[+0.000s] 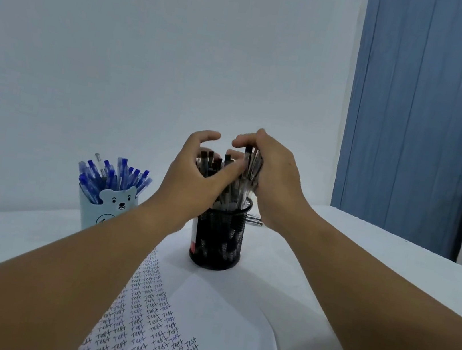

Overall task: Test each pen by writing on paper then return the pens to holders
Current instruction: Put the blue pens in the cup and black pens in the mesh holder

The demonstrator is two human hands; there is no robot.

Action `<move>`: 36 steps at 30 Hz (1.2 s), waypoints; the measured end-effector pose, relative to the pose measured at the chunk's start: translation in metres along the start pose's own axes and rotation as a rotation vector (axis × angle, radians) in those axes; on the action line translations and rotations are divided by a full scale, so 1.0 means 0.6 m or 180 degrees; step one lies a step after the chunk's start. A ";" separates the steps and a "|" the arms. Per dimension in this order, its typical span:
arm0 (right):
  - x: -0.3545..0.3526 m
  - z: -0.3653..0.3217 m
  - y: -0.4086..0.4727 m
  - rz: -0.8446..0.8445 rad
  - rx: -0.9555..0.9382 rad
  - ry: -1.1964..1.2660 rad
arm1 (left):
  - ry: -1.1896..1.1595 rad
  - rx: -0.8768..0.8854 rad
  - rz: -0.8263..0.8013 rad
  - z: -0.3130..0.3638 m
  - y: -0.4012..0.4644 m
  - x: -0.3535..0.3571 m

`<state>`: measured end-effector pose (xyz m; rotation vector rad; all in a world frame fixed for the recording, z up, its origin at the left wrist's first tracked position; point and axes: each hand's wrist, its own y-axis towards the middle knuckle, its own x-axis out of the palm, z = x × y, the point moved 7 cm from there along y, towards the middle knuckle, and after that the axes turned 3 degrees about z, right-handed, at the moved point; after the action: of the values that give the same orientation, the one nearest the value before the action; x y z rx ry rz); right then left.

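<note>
A: Pens: blue ones (112, 176) sit in the bear cup (112, 208) far left, black ones (231, 193) in the mesh cup (218, 239) at centre.
B: Our left hand (193, 181) curls loosely against the black bunch, clamped on nothing we can see. Right hand (271, 180) grips a few of them.
A: Looks like picking the next pen. We need one pulled free, then over to the paper (158, 329).

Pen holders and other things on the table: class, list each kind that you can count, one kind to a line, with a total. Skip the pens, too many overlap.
Black mesh pen holder: 1
Light blue bear pen holder: 1
Paper sheet covered with the word "Test": 1
Hands: 2, left hand and right hand
Total: 5
</note>
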<state>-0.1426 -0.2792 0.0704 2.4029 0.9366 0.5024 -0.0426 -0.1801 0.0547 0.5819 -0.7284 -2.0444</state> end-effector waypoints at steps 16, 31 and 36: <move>0.013 0.003 -0.005 -0.0210 0.0024 -0.0602 | -0.0829 -0.0552 -0.0144 -0.007 -0.001 0.002; 0.019 0.007 -0.029 -0.0052 -0.0974 -0.0994 | -0.0216 0.0064 0.0212 -0.023 -0.025 -0.015; 0.021 0.001 -0.019 -0.0213 -0.0442 -0.0895 | -0.0059 0.0043 -0.0169 -0.003 -0.003 -0.006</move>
<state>-0.1395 -0.2634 0.0655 2.2355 0.8260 0.1903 -0.0406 -0.1766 0.0526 0.5965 -0.7454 -2.0976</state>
